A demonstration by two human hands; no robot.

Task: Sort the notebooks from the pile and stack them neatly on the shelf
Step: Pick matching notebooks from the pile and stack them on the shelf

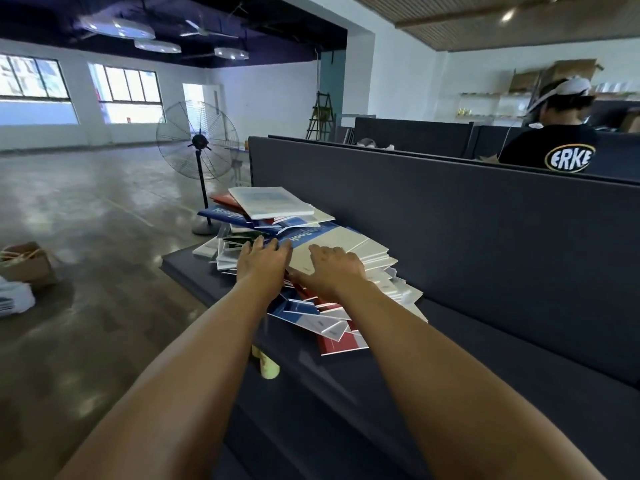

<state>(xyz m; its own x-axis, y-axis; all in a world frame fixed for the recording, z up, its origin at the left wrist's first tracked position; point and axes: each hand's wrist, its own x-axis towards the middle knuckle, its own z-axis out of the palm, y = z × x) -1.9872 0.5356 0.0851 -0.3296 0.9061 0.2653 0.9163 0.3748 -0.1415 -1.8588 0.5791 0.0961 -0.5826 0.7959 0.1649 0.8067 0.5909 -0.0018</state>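
From your head camera: your left hand [260,263] and right hand [331,270] rest, fingers straight and slightly spread, on the untidy pile of blue, red and white notebooks [304,258] at twelve o'clock on the dark navy shelf [363,375].

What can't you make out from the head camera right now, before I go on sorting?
- Shelf: not identifiable in the head view.
- Notebooks low in the pile: covered by those on top and by both forearms; no count possible.
- Left hand and right hand: seen from behind, so any grip under the palms is hidden.
- Print on the top white notebook: too blurred to read.
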